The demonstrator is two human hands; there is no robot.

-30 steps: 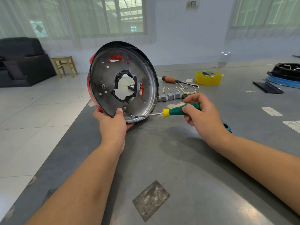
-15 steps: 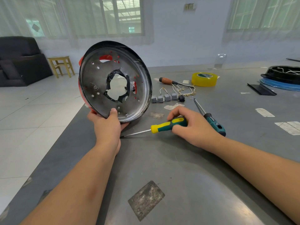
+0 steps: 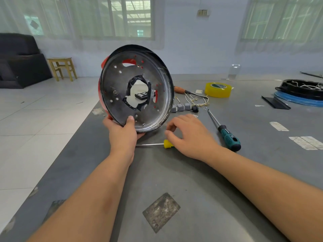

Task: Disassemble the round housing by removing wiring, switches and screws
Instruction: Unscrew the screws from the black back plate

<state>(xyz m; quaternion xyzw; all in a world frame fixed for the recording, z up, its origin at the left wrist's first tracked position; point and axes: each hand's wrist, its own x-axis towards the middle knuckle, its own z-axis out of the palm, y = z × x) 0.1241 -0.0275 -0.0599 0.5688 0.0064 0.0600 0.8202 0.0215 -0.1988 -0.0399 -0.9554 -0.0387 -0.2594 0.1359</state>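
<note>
My left hand [image 3: 122,132] grips the lower rim of the round housing [image 3: 115,84], thumb on its inner face. It stands on edge on the grey table [image 3: 183,180]: a grey metal dish with a red outer shell and a taped centre hole. A yellow-and-green screwdriver [image 3: 167,144] lies on the table just below the housing, shaft pointing left. My right hand [image 3: 190,137] hovers over its handle with fingers loosely curled, holding nothing, and hides most of the handle. Removed wiring with grey switches [image 3: 181,107] lies behind the housing.
A teal-handled screwdriver [image 3: 228,137] lies right of my right hand. Farther back are an orange-handled screwdriver [image 3: 180,89], a yellow tape roll [image 3: 218,89], a black strip [image 3: 276,103] and a black part on a blue disc [image 3: 300,92]. The table's left edge drops to a tiled floor.
My right hand lowered the yellow-and-green screwdriver from the housing's rim to the table and let go of it. The left hand kept hold of the housing.
</note>
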